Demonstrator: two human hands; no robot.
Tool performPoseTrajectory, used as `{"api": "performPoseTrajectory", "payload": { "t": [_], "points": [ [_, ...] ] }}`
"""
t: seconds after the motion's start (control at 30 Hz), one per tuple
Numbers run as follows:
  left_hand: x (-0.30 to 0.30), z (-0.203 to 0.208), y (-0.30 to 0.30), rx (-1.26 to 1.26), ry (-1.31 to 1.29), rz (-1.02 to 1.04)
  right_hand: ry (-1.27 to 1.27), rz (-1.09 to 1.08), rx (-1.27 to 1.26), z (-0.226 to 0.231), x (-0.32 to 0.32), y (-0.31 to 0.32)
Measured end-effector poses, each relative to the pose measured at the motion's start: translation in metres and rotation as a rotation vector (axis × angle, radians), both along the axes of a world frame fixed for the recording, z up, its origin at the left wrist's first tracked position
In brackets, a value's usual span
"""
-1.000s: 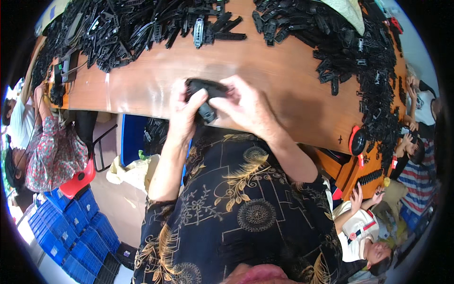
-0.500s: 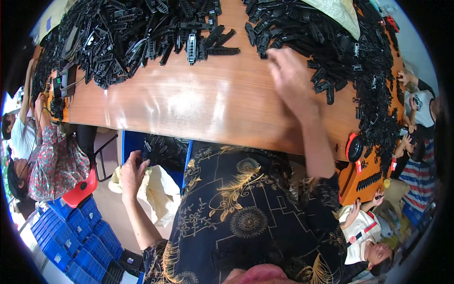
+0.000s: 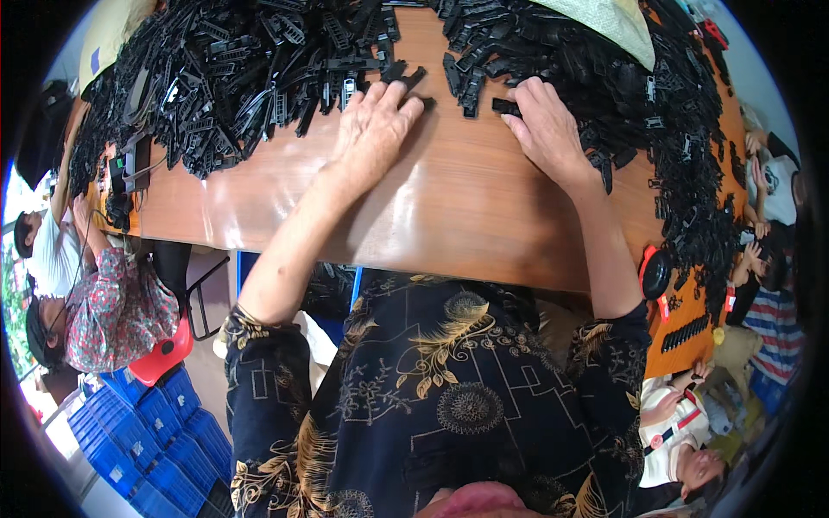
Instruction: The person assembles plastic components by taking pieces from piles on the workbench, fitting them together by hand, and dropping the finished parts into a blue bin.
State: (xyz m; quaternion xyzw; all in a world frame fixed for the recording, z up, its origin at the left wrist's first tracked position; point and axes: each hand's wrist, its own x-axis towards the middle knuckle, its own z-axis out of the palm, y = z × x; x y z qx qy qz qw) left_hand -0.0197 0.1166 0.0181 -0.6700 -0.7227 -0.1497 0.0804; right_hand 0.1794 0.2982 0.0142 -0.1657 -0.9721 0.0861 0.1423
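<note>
Fingers of L hand curl over nr edge of L heap of blk parts, left of R heap; can't tell if they grip. Fingers of R hand half-bent at a blk part by R heap's nr edge, hold unclear. Cream sack lies over R heap's far side.

Reads as a workshop, from heaped black parts just beyond the left hand, stacked blue crates low to its left, co-workers on either side.

Both hands are at the near edges of two piles of black parts on a brown tabletop.
</note>
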Motion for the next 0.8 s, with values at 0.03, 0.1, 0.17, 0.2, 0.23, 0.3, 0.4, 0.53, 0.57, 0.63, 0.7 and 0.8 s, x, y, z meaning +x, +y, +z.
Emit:
{"api": "performPoseTrajectory", "payload": {
  "t": [0.03, 0.1, 0.17, 0.2, 0.23, 0.3, 0.4, 0.53, 0.57, 0.63, 0.7, 0.8],
  "points": [
    [-0.002, -0.002, 0.008, -0.101, 0.067, 0.021, 0.100, -0.003, -0.087, -0.002, 0.004, -0.003],
    [-0.006, -0.006, 0.018, -0.189, 0.057, 0.062, 0.170, -0.019, -0.180, -0.006, 0.011, -0.012],
    [-0.007, -0.008, 0.020, -0.119, 0.002, 0.078, 0.404, -0.272, -1.275, -0.011, 0.016, -0.027],
    [-0.005, -0.009, 0.017, -0.094, 0.016, 0.075, 0.536, -0.281, -1.504, -0.014, 0.015, -0.036],
    [-0.002, -0.010, 0.014, -0.047, -0.121, 0.101, 0.563, -0.232, -1.491, -0.013, 0.015, -0.043],
    [0.009, -0.013, 0.006, -0.002, -0.252, 0.123, 0.678, -0.162, -2.002, -0.009, 0.020, -0.060],
    [0.031, -0.019, -0.010, 0.141, -1.718, 0.086, 0.653, -0.089, -2.099, 0.001, 0.018, -0.083],
    [0.057, -0.028, -0.029, 0.237, -2.115, 0.068, 0.580, -0.064, -2.075, 0.010, 0.014, -0.103],
    [0.061, -0.029, -0.031, 0.248, -2.115, 0.095, 0.520, -0.012, -2.052, 0.012, 0.014, -0.106],
    [0.066, -0.030, -0.034, 0.260, -2.116, 0.122, 0.493, -0.037, -1.941, 0.013, 0.016, -0.115],
    [0.070, -0.028, -0.035, 0.283, -2.116, 0.148, 0.417, -0.081, -1.614, 0.013, 0.016, -0.125],
    [0.078, -0.023, -0.037, 0.293, -2.071, 0.108, 0.451, -0.086, -1.525, 0.010, 0.013, -0.134]
  ]
}}
